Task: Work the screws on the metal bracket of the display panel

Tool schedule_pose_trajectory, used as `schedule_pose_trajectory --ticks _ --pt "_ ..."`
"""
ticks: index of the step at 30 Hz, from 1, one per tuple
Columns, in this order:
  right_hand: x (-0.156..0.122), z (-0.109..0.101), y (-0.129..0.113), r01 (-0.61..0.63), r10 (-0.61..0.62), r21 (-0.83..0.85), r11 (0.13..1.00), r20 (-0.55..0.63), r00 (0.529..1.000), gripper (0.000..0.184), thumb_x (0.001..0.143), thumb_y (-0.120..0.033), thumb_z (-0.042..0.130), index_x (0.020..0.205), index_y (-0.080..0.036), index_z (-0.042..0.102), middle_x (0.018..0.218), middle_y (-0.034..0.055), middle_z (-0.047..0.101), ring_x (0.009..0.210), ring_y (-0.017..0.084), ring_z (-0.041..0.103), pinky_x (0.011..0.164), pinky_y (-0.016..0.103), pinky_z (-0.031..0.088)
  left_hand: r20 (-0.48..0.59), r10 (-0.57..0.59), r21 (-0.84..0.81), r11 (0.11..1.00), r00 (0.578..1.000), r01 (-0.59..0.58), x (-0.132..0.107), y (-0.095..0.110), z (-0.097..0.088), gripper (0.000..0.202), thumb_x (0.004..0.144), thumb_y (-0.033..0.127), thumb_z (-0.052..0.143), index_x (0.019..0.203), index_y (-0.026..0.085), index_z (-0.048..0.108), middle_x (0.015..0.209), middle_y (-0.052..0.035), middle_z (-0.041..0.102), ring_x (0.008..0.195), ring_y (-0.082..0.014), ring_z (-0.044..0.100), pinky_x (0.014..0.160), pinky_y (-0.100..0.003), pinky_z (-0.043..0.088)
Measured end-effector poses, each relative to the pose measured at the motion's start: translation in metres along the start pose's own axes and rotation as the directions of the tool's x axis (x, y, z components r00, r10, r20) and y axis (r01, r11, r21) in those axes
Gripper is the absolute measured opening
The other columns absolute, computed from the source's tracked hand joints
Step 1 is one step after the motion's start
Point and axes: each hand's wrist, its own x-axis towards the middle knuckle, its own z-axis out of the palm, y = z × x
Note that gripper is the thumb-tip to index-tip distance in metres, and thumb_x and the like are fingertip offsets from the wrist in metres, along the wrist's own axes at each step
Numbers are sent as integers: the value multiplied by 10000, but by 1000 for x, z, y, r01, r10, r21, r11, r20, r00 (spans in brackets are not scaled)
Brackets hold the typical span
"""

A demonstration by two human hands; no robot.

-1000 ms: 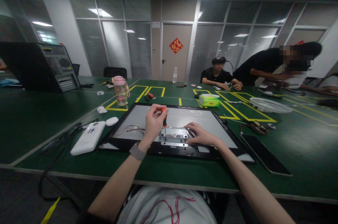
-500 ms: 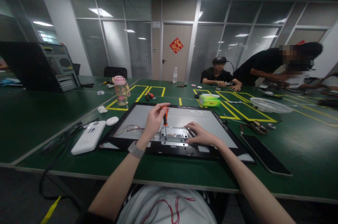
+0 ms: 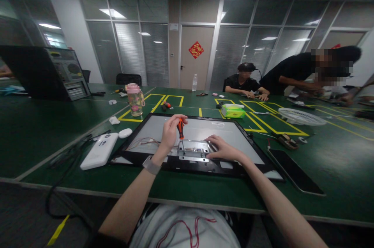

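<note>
A monitor panel [image 3: 233,133] with a black frame lies flat on the table before me, its grey back facing up. A metal bracket [image 3: 191,154] with ports sits near its front edge. My left hand [image 3: 172,133] holds a screwdriver [image 3: 180,129] by its orange and black handle. The shaft slants down to the left end of the bracket; whether its tip sits in a screw is too small to tell. My right hand [image 3: 223,149] grips the right end of the bracket, thumb in front and fingers over the back. Thin wires [image 3: 144,141] run left from the bracket.
Left of the panel lie a white phone-like block [image 3: 101,152], a white oval case [image 3: 125,133] and black cables. A black phone [image 3: 295,172] lies at the right. Beyond stand a pink-lidded bottle [image 3: 134,100], a green tissue pack [image 3: 233,111] and a computer case [image 3: 43,72]. Two people work across the table.
The screwdriver's handle has tipped slightly to the left, and my left hand's fingers have shifted with it. My right hand stays on the bracket. The view has moved a little.
</note>
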Motion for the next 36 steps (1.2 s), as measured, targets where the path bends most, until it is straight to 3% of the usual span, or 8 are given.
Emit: schedule_pose_trajectory --ticks 4,8,15,18,21,28,32,36 --pt "0 0 -1 -1 1 -10 1000 2 1000 698 671 -533 725 1255 -195 544 1228 107 478 1169 288 453 1044 430 359 49 -26 -25 999 998 28 2 -4 -1 280 851 268 471 978 142 687 981 -80 666 846 -160 626 759 -264 492" --pt "1 -1 -1 -1 1 -8 1000 6 1000 700 678 -544 718 1259 -196 542 1229 108 478 1169 288 455 1042 434 361 118 -78 -47 995 990 84 0 -2 0 333 856 316 516 1116 150 641 925 -71 671 780 -152 637 712 -269 512" --pt "0 -1 -1 1 -1 -6 1000 1 1000 690 672 -541 722 1251 -208 550 1230 105 480 1164 290 462 1043 438 363 -58 46 221 975 997 -32 2 -2 -2 181 731 295 683 864 176 714 864 -37 628 772 -129 584 676 -213 478" --pt "0 -1 -1 1 -1 -4 1000 1 1000 689 671 -544 721 1253 -218 548 1234 101 481 1165 291 463 1040 440 366 -31 21 134 991 999 -17 3 -5 -2 264 820 297 547 986 175 712 1023 -77 654 906 -163 608 763 -248 494" --pt "0 -1 -1 -4 4 1 1000 -2 1000 695 672 -551 719 1261 -227 542 1244 96 475 1174 288 460 1044 433 364 19 -63 -9 998 998 63 3 -4 0 369 862 304 466 1138 142 651 1013 -101 682 863 -175 641 777 -290 505" --pt "0 -1 -2 -6 6 -6 1000 2 1000 708 675 -539 720 1271 -206 535 1252 108 466 1187 289 454 1056 430 354 -69 57 207 977 996 -42 1 -1 0 202 737 298 677 890 175 724 856 -38 641 738 -126 583 686 -228 471" --pt "0 -1 -3 -13 13 -8 1000 0 1000 684 679 -536 716 1262 -225 542 1248 99 474 1183 290 455 1052 440 357 -58 25 107 994 998 -18 2 -3 0 283 839 298 515 994 175 718 986 -70 681 943 -174 608 834 -273 466" --pt "-1 -1 -3 -18 18 -7 1000 4 1000 692 679 -548 711 1268 -229 537 1259 98 469 1193 293 446 1053 441 356 -35 -37 57 998 999 39 2 -4 0 322 821 309 563 1079 155 679 920 -67 696 850 -169 629 797 -277 479"
